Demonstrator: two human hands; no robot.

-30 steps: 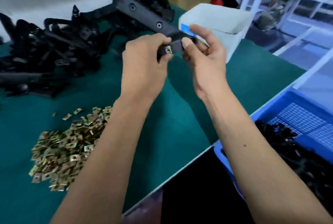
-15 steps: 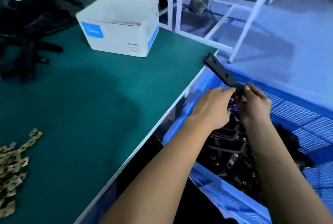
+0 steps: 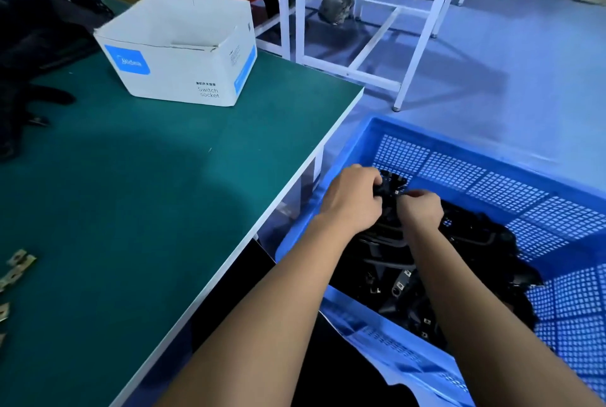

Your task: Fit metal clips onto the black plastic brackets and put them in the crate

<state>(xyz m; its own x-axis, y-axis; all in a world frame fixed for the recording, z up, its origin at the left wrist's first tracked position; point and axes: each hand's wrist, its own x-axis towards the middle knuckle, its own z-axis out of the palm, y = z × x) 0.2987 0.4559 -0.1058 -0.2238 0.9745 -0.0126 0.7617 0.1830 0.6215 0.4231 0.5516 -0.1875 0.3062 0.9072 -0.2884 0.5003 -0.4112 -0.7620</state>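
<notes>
A factory assembly floor: green-matted workbench point(image 3: 164, 210), blue perforated crate point(image 3: 492, 183) of parts, white steel-framed tables point(image 3: 377, 13).

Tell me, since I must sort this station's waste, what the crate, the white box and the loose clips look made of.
The crate looks like moulded blue plastic: glossy, with perforated grid walls. The white box looks like matte printed cardboard: folded flaps and a raw cut edge show. The loose clips look like thin stamped metal with a yellowish, brassy sheen, possibly plated; they are too small to tell more.
</notes>
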